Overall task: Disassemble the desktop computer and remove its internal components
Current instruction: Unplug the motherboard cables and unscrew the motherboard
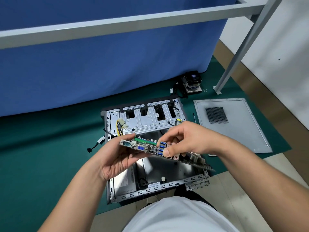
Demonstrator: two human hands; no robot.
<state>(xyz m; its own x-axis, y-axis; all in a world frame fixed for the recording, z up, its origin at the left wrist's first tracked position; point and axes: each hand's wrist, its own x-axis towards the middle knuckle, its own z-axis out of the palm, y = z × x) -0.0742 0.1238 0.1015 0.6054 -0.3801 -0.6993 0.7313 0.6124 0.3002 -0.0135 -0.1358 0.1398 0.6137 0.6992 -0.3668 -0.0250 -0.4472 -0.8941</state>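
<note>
While motherboard [164, 152] is hanging clear above open case [133, 121], left hand [115, 158] is cupping port end, right hand [185, 141] pinching USB stack — thumb below, fingers curled over — likely steadying board for removal.

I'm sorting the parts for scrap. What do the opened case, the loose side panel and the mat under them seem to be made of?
Case: looks like bare sheet steel, dull silver, with stamped ribs and punched slots. Side panel: seemingly the same thin grey metal, with folded edges and a perforated vent patch. Mat: dark green, matte and smooth, probably rubber or vinyl; the picture can't settle which.
</note>
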